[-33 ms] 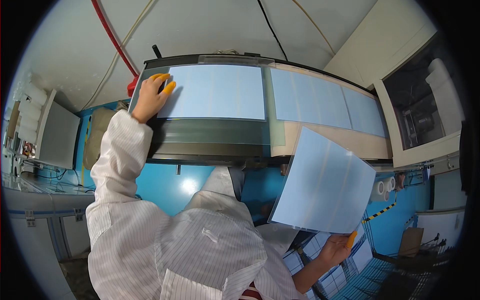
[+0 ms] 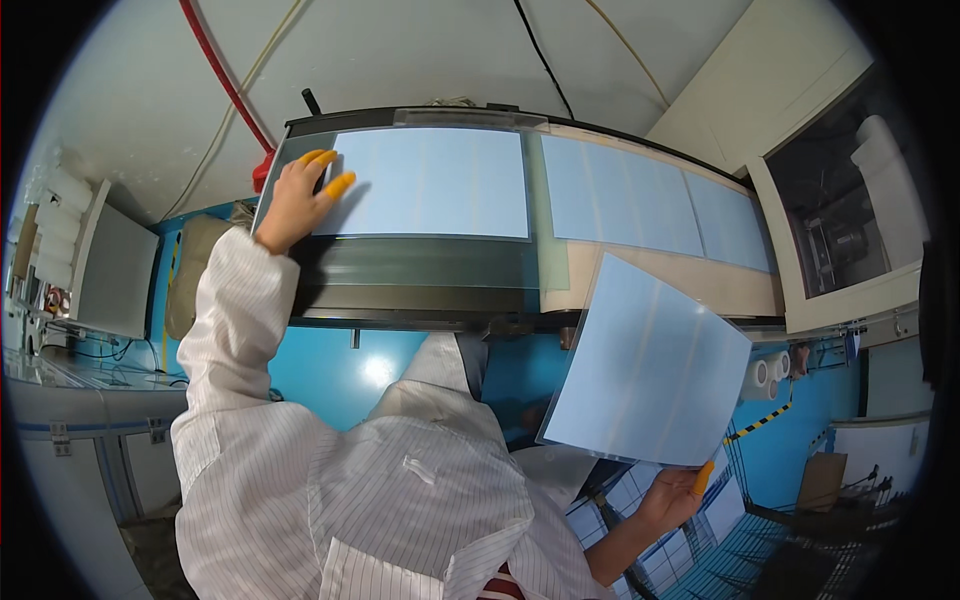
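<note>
A pale blue sheet (image 2: 430, 185) with faint lighter stripes lies flat on the left part of a long machine bed. My left hand (image 2: 300, 195), wearing yellow finger cots, is at that sheet's left edge, with thumb and fingers apart. Whether the fingertips press on the sheet or hover just over it, I cannot tell. In my right hand (image 2: 672, 503) is a similar pale blue sheet (image 2: 650, 365), pinched at its lower right edge. It is tilted in front of the bed, with a clear margin along its lower side. One yellow finger cot shows on that hand.
Further sheets (image 2: 620, 195) lie on the beige belt (image 2: 660, 262) to the right, leading to a white cabinet (image 2: 850, 290) with a dark window. A red hose (image 2: 228, 85) runs down behind the bed. White rolls (image 2: 765, 380) stand at the right; a wire rack (image 2: 730, 555) is below.
My left hand has shifted slightly left and lower. The sheet beside it seems to have slid a little left. My right hand and its sheet stay nearly still.
</note>
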Action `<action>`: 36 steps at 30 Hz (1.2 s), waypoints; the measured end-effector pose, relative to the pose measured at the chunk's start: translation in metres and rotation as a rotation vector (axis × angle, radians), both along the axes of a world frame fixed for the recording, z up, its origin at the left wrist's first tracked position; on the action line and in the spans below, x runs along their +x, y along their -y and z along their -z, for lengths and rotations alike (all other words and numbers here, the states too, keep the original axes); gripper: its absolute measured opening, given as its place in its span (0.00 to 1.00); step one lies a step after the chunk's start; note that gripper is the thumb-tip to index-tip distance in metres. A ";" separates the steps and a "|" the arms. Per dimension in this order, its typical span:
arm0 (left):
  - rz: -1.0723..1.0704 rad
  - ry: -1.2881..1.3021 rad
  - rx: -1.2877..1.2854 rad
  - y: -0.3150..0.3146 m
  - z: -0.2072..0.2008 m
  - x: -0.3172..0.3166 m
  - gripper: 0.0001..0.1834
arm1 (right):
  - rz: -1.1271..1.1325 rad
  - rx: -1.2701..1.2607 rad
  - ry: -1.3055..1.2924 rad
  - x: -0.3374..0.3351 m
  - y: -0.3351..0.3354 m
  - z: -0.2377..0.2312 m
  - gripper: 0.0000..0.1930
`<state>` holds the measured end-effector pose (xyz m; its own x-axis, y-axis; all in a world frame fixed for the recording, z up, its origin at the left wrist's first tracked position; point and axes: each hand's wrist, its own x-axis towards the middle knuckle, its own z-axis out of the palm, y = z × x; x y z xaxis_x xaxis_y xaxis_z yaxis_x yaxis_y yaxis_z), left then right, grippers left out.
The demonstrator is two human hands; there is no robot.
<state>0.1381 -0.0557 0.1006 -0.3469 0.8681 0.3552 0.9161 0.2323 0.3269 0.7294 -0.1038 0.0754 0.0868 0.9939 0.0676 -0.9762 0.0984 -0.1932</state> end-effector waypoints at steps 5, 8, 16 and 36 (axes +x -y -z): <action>0.210 -0.148 -0.143 0.024 -0.013 0.029 0.42 | -0.004 0.003 -0.014 0.003 -0.005 -0.001 0.15; 0.259 -0.107 -0.036 0.009 -0.009 0.041 0.42 | 0.042 -0.005 0.065 0.007 -0.012 -0.005 0.14; 0.269 -0.188 -0.006 -0.010 -0.004 0.073 0.40 | 0.100 0.019 0.116 0.015 -0.004 -0.007 0.13; 0.418 -0.016 0.074 -0.048 -0.001 0.101 0.24 | 0.293 -0.095 0.180 0.001 0.010 -0.013 0.11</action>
